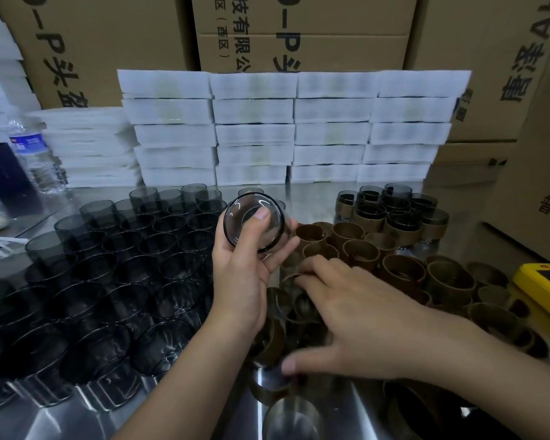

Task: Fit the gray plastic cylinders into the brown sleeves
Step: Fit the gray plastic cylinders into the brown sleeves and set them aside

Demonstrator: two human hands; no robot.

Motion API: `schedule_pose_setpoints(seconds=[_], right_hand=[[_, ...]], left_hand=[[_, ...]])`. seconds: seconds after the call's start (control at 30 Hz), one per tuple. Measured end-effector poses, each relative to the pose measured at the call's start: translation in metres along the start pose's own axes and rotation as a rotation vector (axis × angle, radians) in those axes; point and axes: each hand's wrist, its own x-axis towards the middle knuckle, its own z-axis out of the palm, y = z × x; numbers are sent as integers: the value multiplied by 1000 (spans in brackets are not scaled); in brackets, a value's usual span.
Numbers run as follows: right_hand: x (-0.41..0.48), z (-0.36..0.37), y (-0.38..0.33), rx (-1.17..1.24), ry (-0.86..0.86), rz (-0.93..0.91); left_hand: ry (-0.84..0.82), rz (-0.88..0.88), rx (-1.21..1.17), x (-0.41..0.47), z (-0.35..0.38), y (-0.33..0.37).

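Observation:
My left hand [242, 274] grips one gray see-through plastic cylinder [254, 222], tilted so its clear base faces me, above the middle of the table. My right hand [356, 315] lies spread over the loose brown sleeves [359, 252] just right of centre, fingertips touching a sleeve; whether it grips one I cannot tell. Several bare gray cylinders [108, 281] stand in rows on the left. At the back right stand several cylinders that wear brown sleeves [394, 214].
Stacks of white foam trays [292, 128] line the back, with cardboard boxes [299, 30] behind and on the right. A water bottle [35, 154] stands at far left. A yellow device [543, 284] lies at the right edge.

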Motion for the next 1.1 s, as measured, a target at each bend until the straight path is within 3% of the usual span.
schedule_pose_setpoints(seconds=[0.13,0.3,0.67,0.83,1.1], right_hand=[[-3,3,-8,-14,-62,-63],[4,10,-13,-73,-4,-56],[31,17,-1,-172,46,111],[30,-1,20,126,20,204],[17,-42,49,330,227,352]], left_hand=[[2,1,-5,0,0,1],[9,-9,-3,-1,0,1],[11,-16,-2,-3,3,1],[16,-13,4,-3,3,-1],[96,-15,66,0,2,-2]])
